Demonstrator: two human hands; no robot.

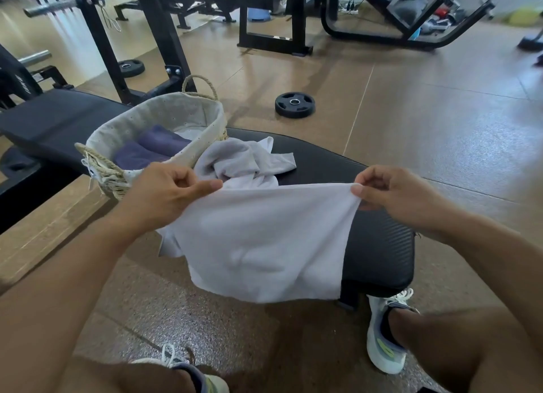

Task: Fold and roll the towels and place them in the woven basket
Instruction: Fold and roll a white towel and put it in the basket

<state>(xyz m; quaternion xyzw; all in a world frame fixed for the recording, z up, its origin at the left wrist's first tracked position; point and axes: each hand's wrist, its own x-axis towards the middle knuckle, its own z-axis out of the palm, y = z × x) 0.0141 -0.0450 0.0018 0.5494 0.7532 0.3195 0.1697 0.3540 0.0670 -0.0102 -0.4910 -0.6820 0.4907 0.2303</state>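
A white towel [264, 239] hangs stretched between my hands above the near end of a black padded bench [379, 245]. My left hand [167, 192] pinches its upper left corner, and my right hand [393, 195] pinches the upper right corner. Behind it a second pale towel [241, 160] lies crumpled on the bench, touching the woven basket [108, 172]. The basket has a grey cloth lining and rope handles, and it stands on the bench's left part. Two rolled dark blue towels [152, 148] lie inside it.
A black weight plate [294, 104] lies on the brown floor beyond the bench, another [130, 67] farther left. Black gym frames [164, 37] and a second bench [53, 122] stand behind and to the left. My shoes [382, 334] are on the floor under the bench end.
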